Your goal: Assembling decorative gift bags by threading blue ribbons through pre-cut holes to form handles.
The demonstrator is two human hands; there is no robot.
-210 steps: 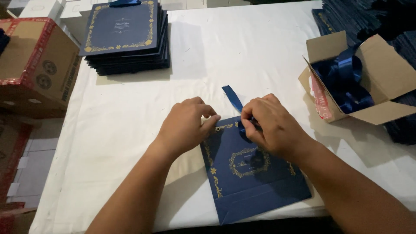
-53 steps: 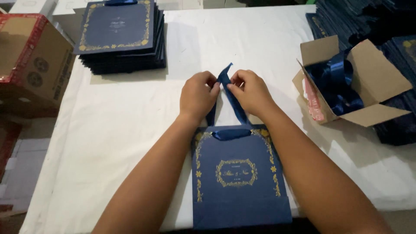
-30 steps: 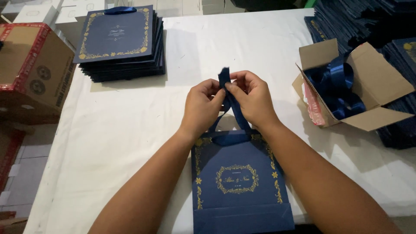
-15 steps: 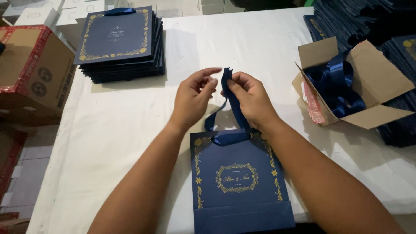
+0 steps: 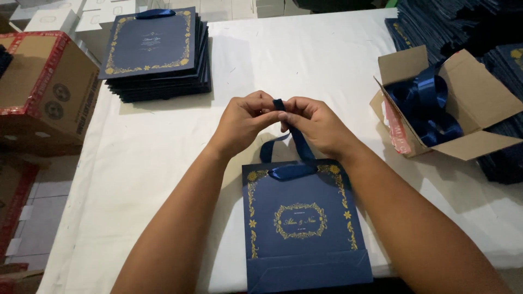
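Both hands closer together than half second ago — left hand (image 5: 242,121) and right hand (image 5: 316,126) now pinch ribbon (image 5: 294,142) ends at one point, loop closing above bag (image 5: 302,218). Bag flat at near desk (image 5: 305,60) edge, bottom fold overhanging. Open cloth ahead — bag stack (image 5: 155,51) far left, ribbon box (image 5: 441,103) right.

A white-covered table (image 5: 305,60) bears a navy bag (image 5: 305,228), a bag stack (image 5: 155,54) and a ribbon box (image 5: 463,109).
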